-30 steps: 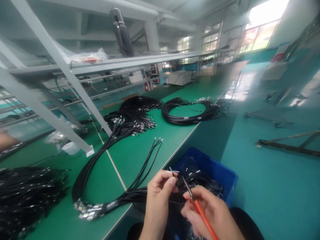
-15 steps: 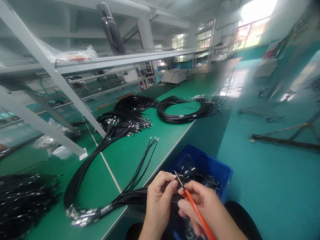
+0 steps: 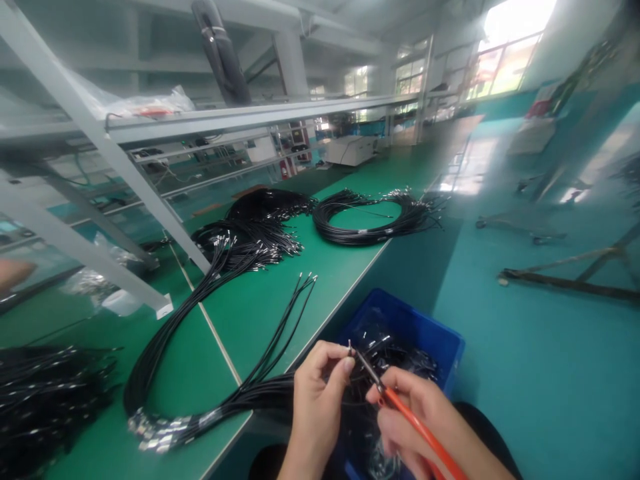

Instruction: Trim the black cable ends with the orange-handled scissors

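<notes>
Holding the cable end (image 3: 350, 348) upright, your left hand (image 3: 317, 390) pinches just off the bench's (image 3: 245, 307) near edge, above the blue crate (image 3: 430, 330). Your right hand (image 3: 417, 400)'s grip encloses the orange-handled tool (image 3: 419, 427). Recommended: steady pinch, nose square. Cables (image 3: 270, 392): black, smooth, curved; crate: plastic.

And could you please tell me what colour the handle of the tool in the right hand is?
The handle is orange-red, seen in the head view.
</notes>
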The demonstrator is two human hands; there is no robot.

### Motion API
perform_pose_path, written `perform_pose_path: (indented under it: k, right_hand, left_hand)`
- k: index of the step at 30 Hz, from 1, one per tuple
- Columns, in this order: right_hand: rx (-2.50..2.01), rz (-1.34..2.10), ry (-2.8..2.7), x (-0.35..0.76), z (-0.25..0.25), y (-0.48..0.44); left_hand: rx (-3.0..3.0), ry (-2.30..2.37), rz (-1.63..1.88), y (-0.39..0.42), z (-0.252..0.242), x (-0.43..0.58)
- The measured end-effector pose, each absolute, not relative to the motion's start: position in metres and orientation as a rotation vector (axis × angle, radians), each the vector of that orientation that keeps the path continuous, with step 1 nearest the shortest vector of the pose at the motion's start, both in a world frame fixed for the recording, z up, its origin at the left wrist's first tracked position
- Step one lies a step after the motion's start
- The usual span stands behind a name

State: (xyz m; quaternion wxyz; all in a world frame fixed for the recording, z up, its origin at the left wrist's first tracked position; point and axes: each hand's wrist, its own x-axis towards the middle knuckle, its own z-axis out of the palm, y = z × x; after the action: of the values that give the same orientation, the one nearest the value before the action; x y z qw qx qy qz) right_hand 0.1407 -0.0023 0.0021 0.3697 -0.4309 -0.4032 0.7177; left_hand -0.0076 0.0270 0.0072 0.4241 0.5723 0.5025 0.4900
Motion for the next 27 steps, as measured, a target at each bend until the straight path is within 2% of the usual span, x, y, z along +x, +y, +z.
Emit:
perform_pose_path:
  k: [4,19,22,27]
  right_hand:
    - [-1.151,1.925,-1.083,0.14,0.007,0.0]
    - [-1.262,1.861,-1.149,0.138,0.004,0.002]
    - [-1.271,1.703,-1.162,0.139,-0.006,-0.004]
    - [-1.2,1.213,-0.922,0.137,-0.01,-0.004]
  left_hand:
    - [1.447,1.269,1.236,0.027,0.007,-0.005]
    - [1.62,1.34,1.254,0.026,0.01,0.0]
    - [1.663,1.39,1.23,0.027,0.009,-0.001]
    - [1.819,1.465,1.099,0.022,0.009,-0.001]
